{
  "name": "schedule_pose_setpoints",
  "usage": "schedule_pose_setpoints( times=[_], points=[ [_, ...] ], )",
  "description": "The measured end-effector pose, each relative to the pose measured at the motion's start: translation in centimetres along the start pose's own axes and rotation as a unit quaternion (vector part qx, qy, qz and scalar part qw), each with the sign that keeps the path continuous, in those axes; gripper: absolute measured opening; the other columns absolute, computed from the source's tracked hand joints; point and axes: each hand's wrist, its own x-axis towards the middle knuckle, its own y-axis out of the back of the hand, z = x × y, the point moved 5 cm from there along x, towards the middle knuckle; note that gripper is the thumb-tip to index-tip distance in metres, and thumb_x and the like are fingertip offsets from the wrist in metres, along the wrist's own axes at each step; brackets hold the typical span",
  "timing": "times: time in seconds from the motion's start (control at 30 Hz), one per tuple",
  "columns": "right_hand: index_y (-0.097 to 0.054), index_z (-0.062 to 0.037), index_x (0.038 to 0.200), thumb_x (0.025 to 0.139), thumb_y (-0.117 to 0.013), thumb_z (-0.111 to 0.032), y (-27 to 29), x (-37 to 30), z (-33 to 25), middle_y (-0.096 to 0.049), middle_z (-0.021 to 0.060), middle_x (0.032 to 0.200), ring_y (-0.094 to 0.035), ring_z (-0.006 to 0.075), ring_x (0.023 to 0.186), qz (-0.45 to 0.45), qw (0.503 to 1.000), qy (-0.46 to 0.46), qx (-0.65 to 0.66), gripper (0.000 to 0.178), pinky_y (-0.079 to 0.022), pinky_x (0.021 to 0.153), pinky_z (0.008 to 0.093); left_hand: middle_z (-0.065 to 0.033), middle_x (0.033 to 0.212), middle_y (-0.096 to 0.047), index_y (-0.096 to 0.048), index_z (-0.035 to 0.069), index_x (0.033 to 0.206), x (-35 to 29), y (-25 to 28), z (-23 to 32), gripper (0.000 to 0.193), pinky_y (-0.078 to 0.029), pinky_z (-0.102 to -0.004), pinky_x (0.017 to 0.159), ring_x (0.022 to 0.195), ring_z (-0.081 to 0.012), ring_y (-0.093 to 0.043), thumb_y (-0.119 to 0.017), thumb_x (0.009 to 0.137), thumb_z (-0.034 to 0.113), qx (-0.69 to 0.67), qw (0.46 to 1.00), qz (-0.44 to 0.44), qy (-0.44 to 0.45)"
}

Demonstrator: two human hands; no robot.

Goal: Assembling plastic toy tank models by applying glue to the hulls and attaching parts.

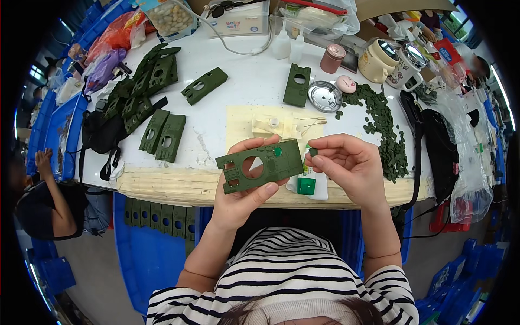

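Observation:
My left hand (238,205) is closed round a dark green plastic model tank hull (278,169), held tilted over the table's front edge. The hull has a large round hole, smaller square openings and a bright green spot near its upper edge. Just right of it, my right hand (349,165) pinches a small dark green plastic piece (313,152) between thumb and forefinger. Behind my right fingers lies a bottle with a green cap (306,186), partly covered. A cream-coloured block (265,125) with thin sticks (311,123) stands beyond the hull.
Loose green pieces (383,116) spread across the table's right side. More hulls lie at left (170,138), further back (205,85) and by a round metal tin (325,96). Mugs (377,60) stand at back right. A blue crate (141,254) below holds a row of hulls. Another person (49,208) sits at left.

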Motion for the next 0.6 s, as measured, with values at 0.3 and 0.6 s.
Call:
schedule_pose_setpoints(
  times=[0.3, 0.6],
  points=[
    [-0.064, 0.0041, 0.106, 0.084, -0.064, 0.000, -0.16, -0.24, -0.32, -0.069, 0.0096, 0.092, -0.067, 0.0110, 0.083, 0.007, 0.995, 0.046, -0.083, 0.022, -0.054, 0.075, 0.0219, -0.0209, 0.138, -0.037, -0.031, 0.001, 0.134, 0.22, -0.28, -0.22, 0.061, -0.050, -0.0426, 0.096, 0.121, -0.0311, -0.049, -0.062, 0.082, -0.003, 0.003, 1.000, -0.007, -0.009],
    [-0.061, 0.0078, 0.098, 0.086, -0.059, 0.006, -0.11, 0.07, 0.21, -0.067, 0.0129, 0.093, -0.067, 0.0164, 0.089, 0.022, 0.999, 0.037, -0.017, 0.013, -0.055, 0.081, 0.0274, -0.0209, 0.140, -0.037, -0.033, 0.001, 0.132, 0.17, -0.13, -0.38, 0.061, -0.049, -0.0386, 0.097, 0.123, -0.0290, -0.048, -0.064, 0.080, -0.007, 0.044, 0.998, -0.009, -0.035]
  ],
)
